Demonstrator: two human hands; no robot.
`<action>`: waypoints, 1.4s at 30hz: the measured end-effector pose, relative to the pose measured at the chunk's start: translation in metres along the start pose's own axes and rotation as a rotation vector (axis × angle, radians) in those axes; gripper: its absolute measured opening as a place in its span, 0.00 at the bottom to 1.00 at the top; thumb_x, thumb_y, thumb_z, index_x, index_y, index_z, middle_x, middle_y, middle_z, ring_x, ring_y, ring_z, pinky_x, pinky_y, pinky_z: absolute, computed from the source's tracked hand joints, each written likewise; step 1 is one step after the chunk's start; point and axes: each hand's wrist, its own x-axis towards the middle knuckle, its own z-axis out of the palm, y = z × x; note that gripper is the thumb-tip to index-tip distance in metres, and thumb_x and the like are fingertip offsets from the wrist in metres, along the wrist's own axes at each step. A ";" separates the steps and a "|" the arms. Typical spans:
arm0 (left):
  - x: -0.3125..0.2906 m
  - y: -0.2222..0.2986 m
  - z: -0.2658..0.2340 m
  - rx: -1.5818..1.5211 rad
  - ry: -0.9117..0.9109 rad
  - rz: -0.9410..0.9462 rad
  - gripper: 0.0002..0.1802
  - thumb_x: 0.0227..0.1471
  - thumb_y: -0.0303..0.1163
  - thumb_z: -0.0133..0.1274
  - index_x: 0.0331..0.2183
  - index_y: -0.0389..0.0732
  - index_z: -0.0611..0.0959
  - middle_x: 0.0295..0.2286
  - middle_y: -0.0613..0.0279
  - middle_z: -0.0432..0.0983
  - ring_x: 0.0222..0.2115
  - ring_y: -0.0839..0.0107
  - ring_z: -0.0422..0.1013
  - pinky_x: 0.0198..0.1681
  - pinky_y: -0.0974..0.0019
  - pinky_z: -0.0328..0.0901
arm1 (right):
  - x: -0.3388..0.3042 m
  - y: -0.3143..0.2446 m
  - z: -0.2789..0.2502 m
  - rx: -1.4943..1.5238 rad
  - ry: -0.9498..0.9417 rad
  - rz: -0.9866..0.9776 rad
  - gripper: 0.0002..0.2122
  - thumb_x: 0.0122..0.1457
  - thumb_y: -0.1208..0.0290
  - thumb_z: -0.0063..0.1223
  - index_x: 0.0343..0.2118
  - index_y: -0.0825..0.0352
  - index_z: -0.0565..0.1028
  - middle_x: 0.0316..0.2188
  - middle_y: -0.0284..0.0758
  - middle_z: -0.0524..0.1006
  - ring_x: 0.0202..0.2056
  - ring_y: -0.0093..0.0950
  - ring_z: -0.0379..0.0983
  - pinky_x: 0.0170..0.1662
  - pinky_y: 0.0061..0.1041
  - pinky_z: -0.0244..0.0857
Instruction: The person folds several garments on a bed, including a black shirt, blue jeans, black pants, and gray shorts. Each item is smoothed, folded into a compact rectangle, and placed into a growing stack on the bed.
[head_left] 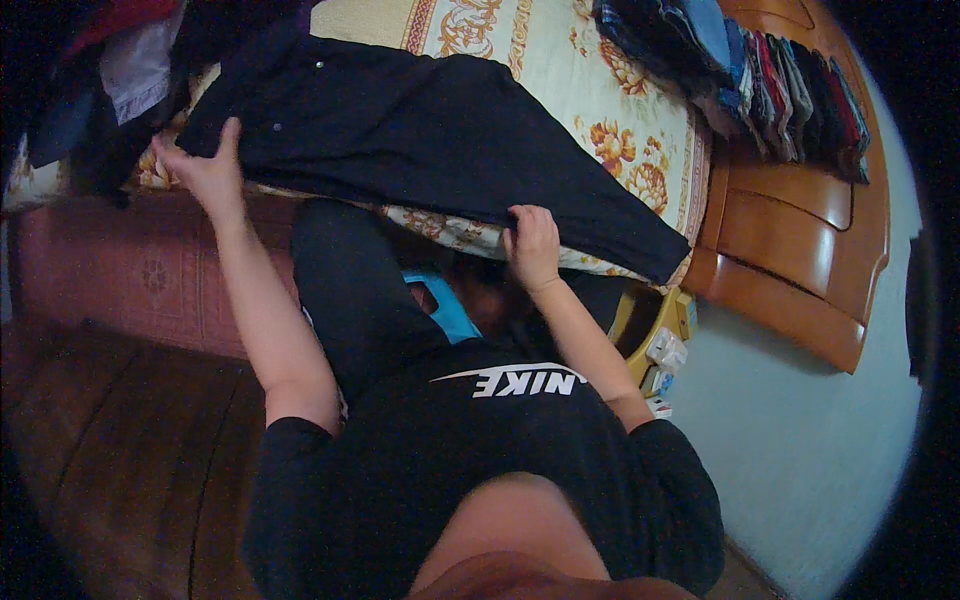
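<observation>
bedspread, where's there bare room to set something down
Bare: the floral bedspread between the black trousers and the row of folded clothes at the headboard. Crowded: the left, with heaped clothes, and the near edge, under the trousers and right hand.

Easy to pass just beyond the long black cloth garment (420,130), over the flat, cream, flowered bed cover (570,60). Blocked left of the garment by heaped dark and pale purple clothes (135,70), right by a shiny brown wooden headboard (780,205).

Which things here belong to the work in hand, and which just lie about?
In the work: left hand; right hand; black garment, apparently trousers; floral bedspread beneath.

Lying about: clothes heap, row of folded clothes (both possibly related); light-blue object; white items.
</observation>
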 end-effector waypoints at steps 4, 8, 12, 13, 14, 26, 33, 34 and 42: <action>-0.007 -0.004 -0.010 0.139 -0.023 0.315 0.41 0.39 0.27 0.58 0.54 0.38 0.56 0.49 0.41 0.55 0.49 0.51 0.56 0.52 0.59 0.52 | -0.015 0.017 0.004 0.044 -0.051 -0.053 0.14 0.38 0.79 0.52 0.32 0.66 0.69 0.28 0.37 0.69 0.32 0.36 0.67 0.33 0.31 0.62; -0.009 -0.017 -0.016 0.091 -0.011 0.278 0.38 0.41 0.29 0.57 0.54 0.40 0.58 0.46 0.42 0.57 0.47 0.52 0.56 0.52 0.59 0.49 | -0.017 0.015 0.004 0.062 -0.041 -0.088 0.13 0.38 0.79 0.52 0.31 0.66 0.70 0.28 0.36 0.69 0.32 0.35 0.67 0.33 0.31 0.62; -0.024 -0.028 -0.005 0.357 0.145 0.475 0.37 0.43 0.35 0.56 0.54 0.46 0.59 0.46 0.42 0.57 0.47 0.50 0.54 0.51 0.54 0.49 | -0.019 0.016 0.003 0.015 0.014 -0.040 0.14 0.36 0.80 0.53 0.31 0.67 0.70 0.29 0.37 0.69 0.33 0.36 0.67 0.36 0.34 0.61; -0.037 -0.003 -0.006 0.330 0.152 0.481 0.35 0.43 0.36 0.55 0.53 0.50 0.62 0.48 0.45 0.57 0.49 0.50 0.52 0.50 0.51 0.48 | -0.021 0.017 0.003 0.024 0.007 -0.032 0.14 0.37 0.80 0.52 0.31 0.66 0.70 0.29 0.37 0.69 0.33 0.36 0.67 0.36 0.34 0.61; -0.049 0.008 -0.002 0.328 0.028 0.594 0.34 0.42 0.36 0.55 0.53 0.52 0.63 0.48 0.49 0.57 0.49 0.52 0.53 0.50 0.51 0.47 | -0.024 0.018 0.001 0.032 0.000 -0.021 0.14 0.37 0.79 0.52 0.32 0.66 0.70 0.29 0.37 0.69 0.34 0.36 0.67 0.36 0.34 0.61; -0.226 0.083 0.047 0.193 -1.073 1.441 0.26 0.43 0.32 0.45 0.48 0.50 0.68 0.48 0.65 0.61 0.48 0.71 0.59 0.50 0.55 0.47 | -0.159 0.199 -0.058 0.163 0.649 1.209 0.07 0.53 0.70 0.49 0.26 0.69 0.72 0.18 0.32 0.71 0.22 0.22 0.67 0.28 0.20 0.63; -0.243 0.069 0.072 0.215 -1.024 1.527 0.24 0.41 0.30 0.45 0.46 0.47 0.70 0.41 0.63 0.65 0.43 0.69 0.62 0.46 0.58 0.53 | -0.188 0.277 -0.091 1.129 0.966 1.711 0.07 0.53 0.70 0.50 0.29 0.66 0.67 0.23 0.34 0.67 0.18 0.26 0.64 0.19 0.22 0.64; -0.245 0.071 0.073 0.204 -1.000 1.534 0.24 0.41 0.30 0.45 0.45 0.47 0.71 0.40 0.63 0.66 0.42 0.68 0.63 0.45 0.58 0.53 | -0.185 0.277 -0.091 1.131 1.000 1.717 0.07 0.53 0.70 0.51 0.30 0.67 0.67 0.24 0.34 0.67 0.18 0.26 0.64 0.18 0.22 0.63; -0.259 0.089 0.076 0.067 -0.956 1.397 0.15 0.35 0.28 0.51 0.33 0.44 0.76 0.31 0.64 0.70 0.34 0.68 0.67 0.40 0.61 0.55 | -0.215 0.296 -0.060 -0.217 0.895 1.192 0.10 0.45 0.72 0.58 0.29 0.71 0.71 0.21 0.37 0.73 0.20 0.28 0.67 0.27 0.24 0.64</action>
